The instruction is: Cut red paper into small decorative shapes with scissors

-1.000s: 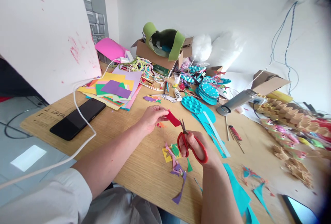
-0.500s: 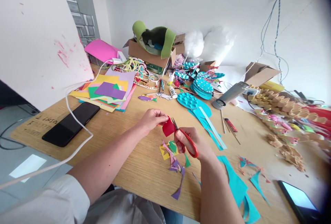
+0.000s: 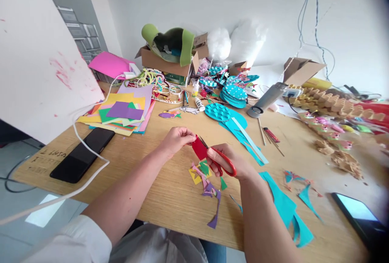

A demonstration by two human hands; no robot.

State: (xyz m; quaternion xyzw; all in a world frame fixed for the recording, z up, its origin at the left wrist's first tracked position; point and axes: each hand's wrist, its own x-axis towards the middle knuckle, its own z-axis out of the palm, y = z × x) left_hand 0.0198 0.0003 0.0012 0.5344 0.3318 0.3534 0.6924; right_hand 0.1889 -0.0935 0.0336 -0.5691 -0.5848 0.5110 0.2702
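Observation:
Between my two hands is a small piece of red paper [image 3: 199, 148]. My left hand [image 3: 179, 139] pinches its upper left corner between thumb and fingertips. Red-handled scissors [image 3: 226, 162] are in my right hand [image 3: 223, 159], their blades lying along the top edge of the red paper. Below the hands, yellow, green, pink and purple paper scraps [image 3: 214, 210] lie on the wooden table [image 3: 170, 194].
Coloured paper sheets [image 3: 126, 110] and a black phone [image 3: 82, 155] are at the left. Turquoise pieces [image 3: 281, 198] and a lit phone [image 3: 358, 214] lie right. Behind stand a glue bottle [image 3: 199, 105], a metal flask [image 3: 269, 99] and a cardboard box [image 3: 165, 61].
The scissors have turned flatter, and their blades now lie across the paper's top edge. The red paper has tilted. The whole view has shifted slightly.

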